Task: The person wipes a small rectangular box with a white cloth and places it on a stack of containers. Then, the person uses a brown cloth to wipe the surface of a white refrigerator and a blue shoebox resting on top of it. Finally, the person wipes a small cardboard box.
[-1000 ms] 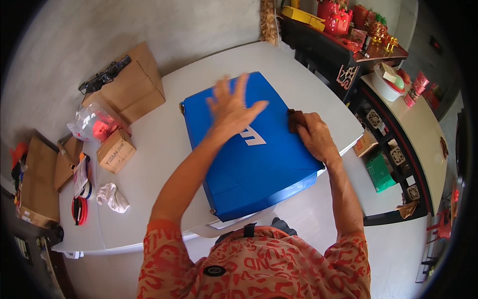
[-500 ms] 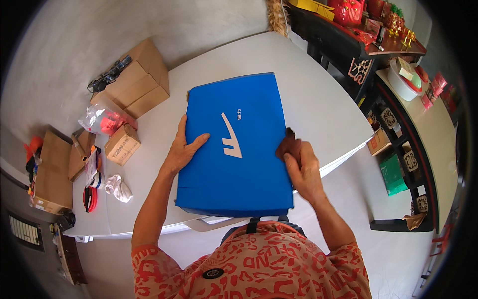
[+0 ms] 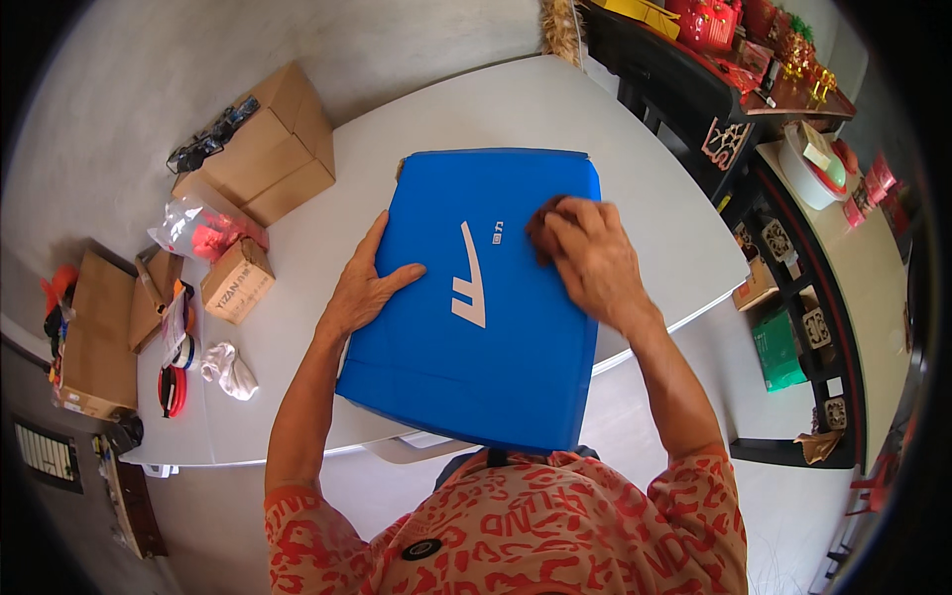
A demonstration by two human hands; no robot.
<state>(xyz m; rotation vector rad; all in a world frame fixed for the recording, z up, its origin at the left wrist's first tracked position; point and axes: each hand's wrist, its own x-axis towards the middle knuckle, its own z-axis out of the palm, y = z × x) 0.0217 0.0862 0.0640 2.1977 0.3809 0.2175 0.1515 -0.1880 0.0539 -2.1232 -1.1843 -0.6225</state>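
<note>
blue box [image 3: 476,337] | left hand [image 3: 365,288] spread flat on it | right hand [image 3: 590,253] apparently pinching dark cloth (mostly hidden)

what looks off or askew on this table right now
The big blue box sits askew, its near end hanging past the white table edge toward the person. The left hand steadies its side; the right hand presses a dark cloth on top.

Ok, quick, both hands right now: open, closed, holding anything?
Left hand: open, gripping the left edge of the flat blue cardboard box.
Right hand: closed on a small dark brown object, pressed onto the box top.
</note>
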